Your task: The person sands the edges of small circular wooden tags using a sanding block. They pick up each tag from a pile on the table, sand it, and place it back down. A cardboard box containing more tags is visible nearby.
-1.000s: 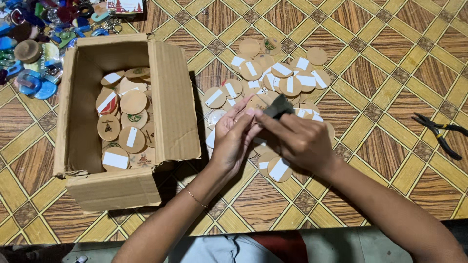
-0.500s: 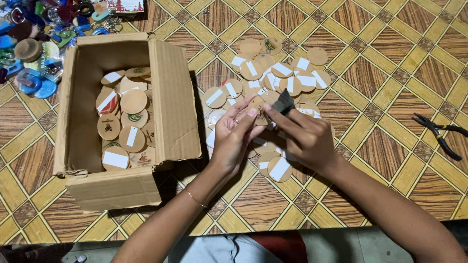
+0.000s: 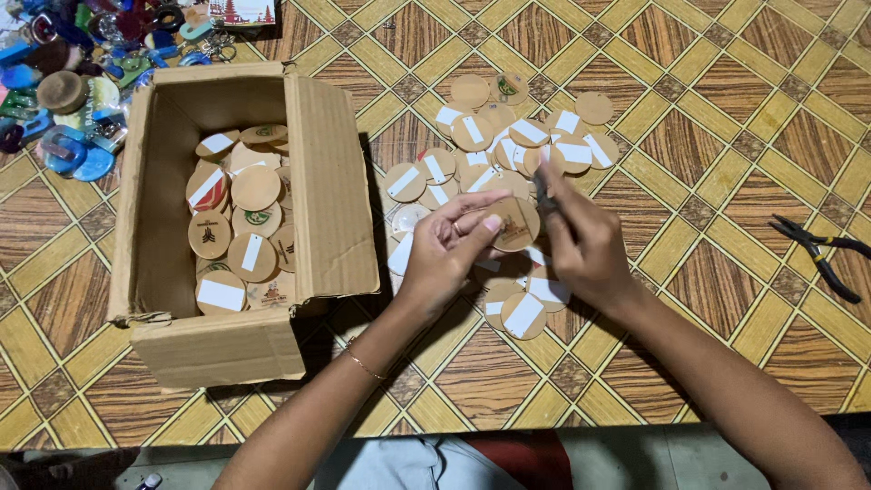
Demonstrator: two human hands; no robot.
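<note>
cardboard box (image 3: 327, 191), wooden discs (image 3: 238, 213) inside

The round discs (image 3: 508, 163) look like matt, pale wood, many bearing smooth white paper strips. The box (image 3: 331, 181) at nine o'clock is rough brown cardboard. The surface (image 3: 726, 109) shows glossy wood-grain parquet, and the pliers (image 3: 821, 254) at three o'clock have matt black grips.

Right hand (image 3: 585, 249) hides most of its small dark tool (image 3: 543, 189)
</note>
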